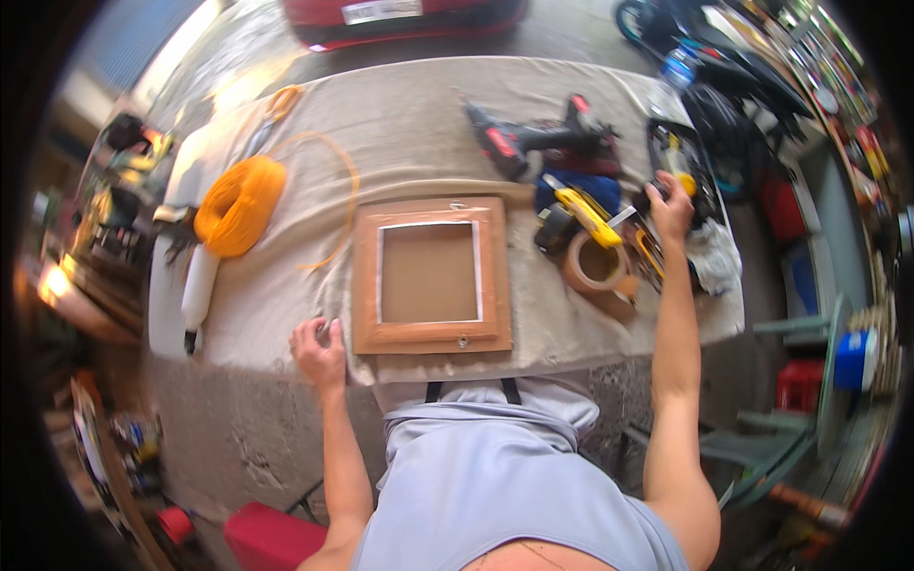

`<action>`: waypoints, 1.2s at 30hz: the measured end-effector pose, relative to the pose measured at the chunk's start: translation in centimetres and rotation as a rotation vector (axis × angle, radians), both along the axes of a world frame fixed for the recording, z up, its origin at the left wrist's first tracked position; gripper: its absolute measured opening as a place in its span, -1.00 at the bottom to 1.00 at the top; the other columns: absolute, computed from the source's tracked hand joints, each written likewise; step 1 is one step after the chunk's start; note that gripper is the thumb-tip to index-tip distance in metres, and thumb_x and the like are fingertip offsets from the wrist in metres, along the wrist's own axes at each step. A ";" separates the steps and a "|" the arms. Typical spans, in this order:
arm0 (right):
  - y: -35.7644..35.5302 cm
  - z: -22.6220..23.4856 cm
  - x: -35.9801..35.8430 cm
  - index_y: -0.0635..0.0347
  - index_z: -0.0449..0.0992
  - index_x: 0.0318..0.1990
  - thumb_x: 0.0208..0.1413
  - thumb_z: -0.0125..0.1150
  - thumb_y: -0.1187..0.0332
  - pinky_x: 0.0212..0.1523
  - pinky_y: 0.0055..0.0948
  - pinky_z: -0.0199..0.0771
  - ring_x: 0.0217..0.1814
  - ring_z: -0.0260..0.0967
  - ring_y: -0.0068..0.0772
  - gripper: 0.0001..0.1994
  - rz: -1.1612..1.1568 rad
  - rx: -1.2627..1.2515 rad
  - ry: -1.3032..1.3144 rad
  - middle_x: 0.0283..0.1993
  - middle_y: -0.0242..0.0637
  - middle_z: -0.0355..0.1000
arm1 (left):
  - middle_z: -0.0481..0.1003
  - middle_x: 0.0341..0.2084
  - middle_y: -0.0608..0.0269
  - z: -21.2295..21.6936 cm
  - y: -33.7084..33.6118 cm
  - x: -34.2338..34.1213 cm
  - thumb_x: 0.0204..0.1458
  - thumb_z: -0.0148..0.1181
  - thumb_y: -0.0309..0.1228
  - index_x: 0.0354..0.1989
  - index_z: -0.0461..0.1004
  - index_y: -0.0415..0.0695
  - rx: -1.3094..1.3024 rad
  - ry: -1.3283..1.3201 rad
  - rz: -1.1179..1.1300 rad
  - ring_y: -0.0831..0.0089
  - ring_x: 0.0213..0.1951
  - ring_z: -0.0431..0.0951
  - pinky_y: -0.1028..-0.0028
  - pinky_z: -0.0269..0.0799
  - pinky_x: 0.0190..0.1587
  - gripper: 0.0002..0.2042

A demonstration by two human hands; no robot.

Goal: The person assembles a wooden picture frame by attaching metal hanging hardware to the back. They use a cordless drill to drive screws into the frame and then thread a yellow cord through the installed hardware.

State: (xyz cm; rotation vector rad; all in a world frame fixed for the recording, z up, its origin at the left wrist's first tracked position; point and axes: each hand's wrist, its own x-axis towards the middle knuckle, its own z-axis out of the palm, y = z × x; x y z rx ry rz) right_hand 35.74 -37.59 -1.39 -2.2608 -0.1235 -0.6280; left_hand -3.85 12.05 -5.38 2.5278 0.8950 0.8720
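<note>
A square wooden frame (433, 340) lies flat in front of me, with a brown panel inside a white inner edge and small metal fittings at its top and bottom. Just left of its lower corner, my left hand (321, 354) rests by the table's front edge, fingers curled round a small dark thing that I cannot make out. My right hand (672, 207) reaches to the tool tray (706, 152) on the right, its fingers closed on a dark piece whose kind is unclear. Beside that hand are a yellow utility knife (595, 221) and a roll of brown tape (598, 279).
A cordless drill (533, 138) lies at the back. On the left are a coil of orange cord (240, 206), a white bottle (198, 290) and orange-handled scissors (283, 103). A water bottle (677, 68) stands at the far right corner. A green chair (785, 443) is at right.
</note>
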 end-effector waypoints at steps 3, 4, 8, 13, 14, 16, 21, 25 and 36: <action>-1.0 -0.2 -0.2 0.13 0.60 0.02 0.00 0.43 0.34 0.12 -0.30 0.48 0.07 0.56 -0.21 -0.62 -0.016 -0.037 0.039 -0.01 -0.13 0.60 | 0.52 -0.30 0.20 -0.1 -0.1 0.4 -0.04 0.37 -0.28 -0.34 0.55 -0.10 0.029 -0.011 -0.003 0.14 -0.13 0.48 0.21 0.34 0.01 -0.80; -2.1 -0.6 -0.2 0.14 0.59 0.03 0.01 0.43 0.35 0.12 -0.32 0.48 0.08 0.55 -0.23 -0.62 -0.027 -0.023 0.042 -0.01 -0.13 0.60 | 0.52 -0.31 0.21 -0.4 -0.3 1.1 -0.05 0.37 -0.27 -0.35 0.55 -0.09 0.032 -0.028 -0.004 0.14 -0.13 0.48 0.21 0.34 0.00 -0.80; 0.0 1.7 -2.6 0.21 0.57 0.05 0.07 0.43 0.31 -0.02 -0.28 0.47 -0.01 0.51 -0.30 -0.61 -0.105 -0.064 -0.096 -0.05 -0.19 0.58 | 0.52 -0.29 0.30 0.4 -0.7 0.1 -0.07 0.39 -0.26 -0.36 0.55 -0.04 0.037 -0.039 0.043 0.22 -0.13 0.48 0.23 0.34 -0.03 -0.81; 5.8 6.8 -10.5 0.26 0.58 -0.08 0.14 0.37 0.39 -0.07 -0.35 0.44 -0.10 0.46 -0.38 -0.77 0.089 0.066 -0.250 -0.13 -0.26 0.56 | 0.51 -0.30 0.36 0.3 -1.0 0.0 -0.08 0.39 -0.26 -0.37 0.54 -0.01 0.012 -0.055 0.053 0.27 -0.15 0.47 0.24 0.33 -0.05 -0.82; 7.4 7.8 -12.7 0.26 0.57 -0.15 0.14 0.36 0.42 -0.10 -0.36 0.44 -0.15 0.45 -0.38 -0.82 0.156 0.046 -0.264 -0.17 -0.27 0.55 | 0.51 -0.30 0.36 0.2 -1.0 0.0 -0.08 0.39 -0.26 -0.37 0.54 -0.01 0.016 -0.049 0.053 0.28 -0.16 0.47 0.24 0.33 -0.06 -0.82; 9.9 8.2 -16.3 0.26 0.56 -0.26 0.11 0.36 0.47 -0.14 -0.36 0.45 -0.24 0.45 -0.35 -0.89 0.334 0.043 -0.300 -0.26 -0.27 0.54 | 0.51 -0.30 0.37 0.1 -1.0 0.3 -0.08 0.39 -0.26 -0.37 0.54 -0.01 0.026 -0.040 0.045 0.28 -0.16 0.46 0.24 0.32 -0.06 -0.82; 14.5 6.8 -23.5 0.21 0.55 -0.37 -0.07 0.39 0.57 -0.21 -0.28 0.48 -0.31 0.48 -0.18 -0.88 0.732 0.027 -0.259 -0.41 -0.25 0.50 | 0.50 -0.31 0.37 0.1 -0.9 0.5 -0.09 0.38 -0.27 -0.38 0.52 -0.02 0.058 -0.050 0.048 0.28 -0.17 0.46 0.24 0.31 -0.07 -0.82; 15.6 2.4 -26.0 0.20 0.55 -0.22 -0.06 0.45 0.46 -0.04 -0.15 0.45 -0.12 0.47 -0.10 -0.76 0.761 -0.062 -0.144 -0.20 -0.15 0.51 | 0.49 -0.32 0.36 0.1 -0.9 0.5 -0.08 0.36 -0.26 -0.38 0.52 -0.02 0.052 -0.032 0.050 0.27 -0.18 0.46 0.24 0.30 -0.07 -0.82; 15.2 -3.0 -26.9 0.23 0.17 0.30 0.19 0.21 -0.13 0.32 0.18 0.15 0.36 0.14 0.27 -0.26 0.673 -0.297 0.056 0.31 0.18 0.17 | 0.40 -0.14 0.26 1.0 -0.9 0.3 -0.01 0.27 -0.15 -0.22 0.48 0.03 0.020 0.150 0.098 0.23 0.00 0.37 0.16 0.22 0.06 -0.75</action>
